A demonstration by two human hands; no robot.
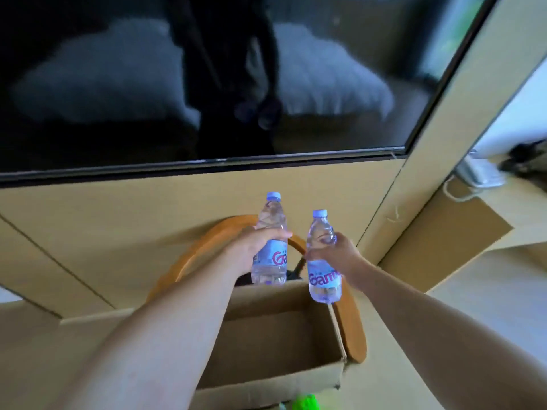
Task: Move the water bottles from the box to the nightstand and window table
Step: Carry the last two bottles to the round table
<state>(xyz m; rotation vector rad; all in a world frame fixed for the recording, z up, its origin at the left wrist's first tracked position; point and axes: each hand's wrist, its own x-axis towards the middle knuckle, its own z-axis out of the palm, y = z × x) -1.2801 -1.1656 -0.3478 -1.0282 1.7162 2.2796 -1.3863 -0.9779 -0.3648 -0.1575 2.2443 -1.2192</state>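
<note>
My left hand (254, 247) grips a clear water bottle (270, 253) with a light blue cap and blue label, held upright above the far edge of an open cardboard box (284, 365). My right hand (337, 255) grips a second, matching water bottle (324, 270) around its upper body, just right of the first and over the box's far right corner. Both bottles are lifted clear of the box. The visible part of the box's inside shows no bottles; my left forearm covers its left side.
The box rests on a round-backed wooden chair (189, 253). Behind it is a beige panelled wall with a large dark TV screen (207, 84) reflecting a bed. A desk (473, 226) with a white device stands at the right. Something green (305, 402) lies at the bottom edge.
</note>
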